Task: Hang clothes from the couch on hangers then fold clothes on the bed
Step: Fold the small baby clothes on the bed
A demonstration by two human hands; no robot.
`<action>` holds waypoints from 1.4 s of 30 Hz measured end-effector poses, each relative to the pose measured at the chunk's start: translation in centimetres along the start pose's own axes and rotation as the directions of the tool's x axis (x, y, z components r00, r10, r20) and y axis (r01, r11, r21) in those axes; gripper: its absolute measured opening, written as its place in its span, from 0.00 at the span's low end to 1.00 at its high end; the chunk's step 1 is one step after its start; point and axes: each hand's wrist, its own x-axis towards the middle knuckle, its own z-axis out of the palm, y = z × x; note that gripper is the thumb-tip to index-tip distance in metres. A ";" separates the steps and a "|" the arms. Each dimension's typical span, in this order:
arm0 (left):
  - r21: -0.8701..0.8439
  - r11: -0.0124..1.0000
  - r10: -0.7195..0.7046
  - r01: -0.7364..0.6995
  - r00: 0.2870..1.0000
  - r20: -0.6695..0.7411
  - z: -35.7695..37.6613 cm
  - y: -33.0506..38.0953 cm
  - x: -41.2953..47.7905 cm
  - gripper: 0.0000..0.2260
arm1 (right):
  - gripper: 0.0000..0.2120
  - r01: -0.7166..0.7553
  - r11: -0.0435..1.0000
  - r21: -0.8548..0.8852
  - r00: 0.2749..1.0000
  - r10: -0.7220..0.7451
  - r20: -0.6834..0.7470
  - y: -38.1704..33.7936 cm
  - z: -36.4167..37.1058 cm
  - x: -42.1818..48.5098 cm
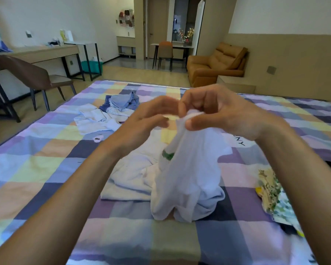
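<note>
The white garment [189,169] is lifted into a peak over the middle of the bed [46,169], towards its near edge, with the hem still bunched on the checked cover. The right hand [218,113] pinches the top of it between thumb and curled fingers. The left hand [147,119] hovers just beside that pinch with its fingers bent, but it is blurred and I cannot tell whether it has caught any cloth. Judging by this, the fold is only beginning. To do it well, the left hand should find a matching edge or seam, both hands should draw the cloth taut and shake it flat, then lay it on a bare stretch of cover. Another white cloth [134,180] lies crumpled against it on the left and could get dragged along. A floral piece [273,192] sits at the right edge, and a blue heap [120,103] with white folded pieces [96,119] lies towards the far left corner. The couch [216,64] beyond shows no clothes.
</note>
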 end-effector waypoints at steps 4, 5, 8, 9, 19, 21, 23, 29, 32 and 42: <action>-0.083 0.981 -0.142 0.178 0.934 0.327 1.2 -0.3 0.4 0.18 | 0.08 -0.023 0.975 -0.221 1.000 0.020 -0.015 -2.3 -1.7 -1.2; 0.020 0.971 -0.230 0.238 0.910 0.344 1.3 -0.2 0.3 0.14 | 0.07 -0.053 0.967 -0.250 0.998 0.047 -0.030 -2.6 -2.1 -1.5; 0.529 0.802 -0.453 0.278 0.860 0.234 1.6 1.3 0.1 0.13 | 0.02 -0.134 0.906 -0.402 0.988 0.093 -0.120 -3.2 -3.6 -2.1; 0.665 0.717 -0.438 0.209 0.878 0.196 1.4 1.7 0.2 0.18 | 0.04 -0.156 0.862 -0.482 0.982 0.084 -0.166 -3.3 -4.2 -2.3; 0.844 0.497 0.145 0.201 0.940 -0.309 2.0 4.3 0.8 0.33 | 0.09 -0.445 0.141 -0.885 0.895 0.028 -0.445 -2.3 -1.4 -1.3; 0.888 0.357 0.088 0.291 0.935 -0.342 1.7 3.9 1.0 0.25 | 0.07 -0.493 0.140 -0.859 0.860 -0.069 -0.505 -1.5 -0.5 -0.7; 0.897 0.264 0.104 0.355 0.914 -0.393 1.0 3.4 1.1 0.09 | 0.11 -0.539 0.172 -0.825 0.820 -0.117 -0.560 -1.0 -0.1 -0.3; 0.807 0.579 0.207 0.117 0.936 -0.284 -1.1 3.1 1.4 0.10 | 0.03 -0.487 0.426 -0.763 0.742 -0.260 -0.619 -0.1 -1.6 0.5; 0.573 0.814 -0.046 0.096 0.994 -0.103 0.6 1.7 1.9 0.20 | 0.03 -0.372 0.619 -0.692 0.744 -0.247 -0.621 0.0 -1.6 1.4; 0.612 0.788 0.186 0.062 0.924 -0.333 -0.4 0.9 3.1 0.09 | 0.05 -0.381 0.546 -0.746 0.760 -0.275 -0.589 0.6 -3.8 -1.0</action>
